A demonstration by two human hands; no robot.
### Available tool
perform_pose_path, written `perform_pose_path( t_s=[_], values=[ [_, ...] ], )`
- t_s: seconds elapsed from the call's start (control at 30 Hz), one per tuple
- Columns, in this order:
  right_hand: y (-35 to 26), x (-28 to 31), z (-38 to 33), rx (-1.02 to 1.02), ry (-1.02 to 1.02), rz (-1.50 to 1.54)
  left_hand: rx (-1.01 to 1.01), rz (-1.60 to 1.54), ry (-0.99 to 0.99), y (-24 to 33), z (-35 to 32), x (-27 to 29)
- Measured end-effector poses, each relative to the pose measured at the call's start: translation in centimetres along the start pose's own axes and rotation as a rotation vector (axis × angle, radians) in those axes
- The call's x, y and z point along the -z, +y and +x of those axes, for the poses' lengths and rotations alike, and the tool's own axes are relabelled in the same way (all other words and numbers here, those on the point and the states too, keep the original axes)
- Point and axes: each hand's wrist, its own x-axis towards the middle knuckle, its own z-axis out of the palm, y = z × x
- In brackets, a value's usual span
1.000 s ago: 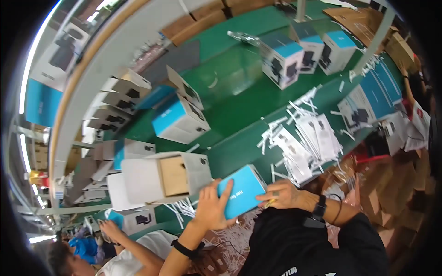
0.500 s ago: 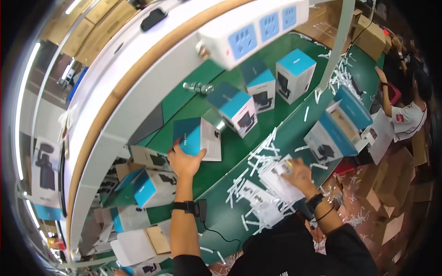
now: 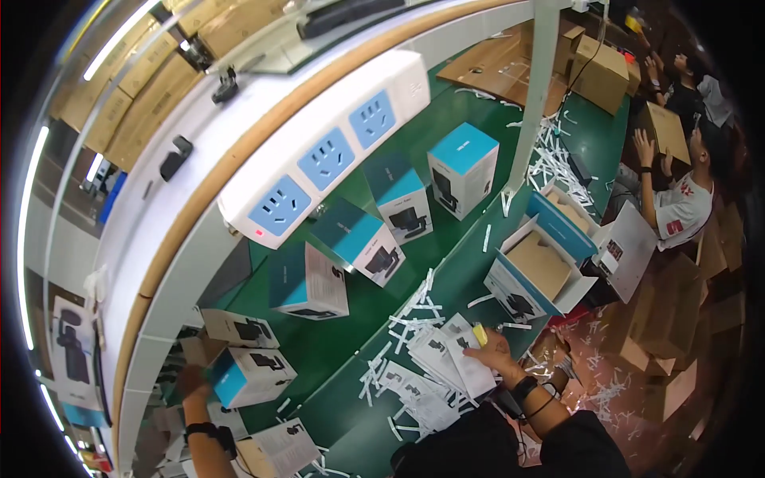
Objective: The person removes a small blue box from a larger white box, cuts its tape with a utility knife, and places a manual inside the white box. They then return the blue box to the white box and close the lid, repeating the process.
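My right hand [image 3: 496,354] is closed on the edge of a white printed leaflet [image 3: 464,346], tilted over a pile of similar leaflets [image 3: 422,390] on the green table. A small yellow piece [image 3: 480,334] shows by its fingers. My left hand [image 3: 191,384], smeared by motion, is at the lower left beside a blue-and-white carton [image 3: 253,376]; its fingers cannot be made out. Away from both hands, another blue-and-white carton [image 3: 311,280] stands in front of several more. To the right, an open carton [image 3: 542,267] shows a brown cardboard insert.
White paper strips [image 3: 414,303] lie scattered on the green table [image 3: 351,319]. A shelf with a white power strip [image 3: 323,151] overhangs its far side. On the right are a co-worker [image 3: 677,199] and brown boxes [image 3: 661,311] on the floor.
My left hand has let go of the blue-and-white carton and moved left and nearer. My right hand now holds a leaflet raised off the pile. The view has shifted.
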Motion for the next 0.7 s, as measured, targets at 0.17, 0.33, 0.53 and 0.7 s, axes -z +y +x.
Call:
perform_pose_path(
  t_s=[0.17,0.33,0.53,0.7],
  values=[
    [-4.5,1.5,-2.6,-0.108,-0.040,0.073,-0.082,0.116,0.238,-1.4,3.7,-3.0],
    [-5.0,3.4,-8.2,-0.057,0.127,0.153,-0.258,-0.177,0.457,8.4,-1.0,5.3],
    [-20.3,5.8,-15.8,0.194,0.116,0.555,-0.649,-0.403,0.628,7.8,-14.9,7.4],
    [-30.4,-0.6,-20.3,0.756,-0.015,0.348,-0.771,-0.612,0.545,4.3,-26.5,4.3]
  ],
)
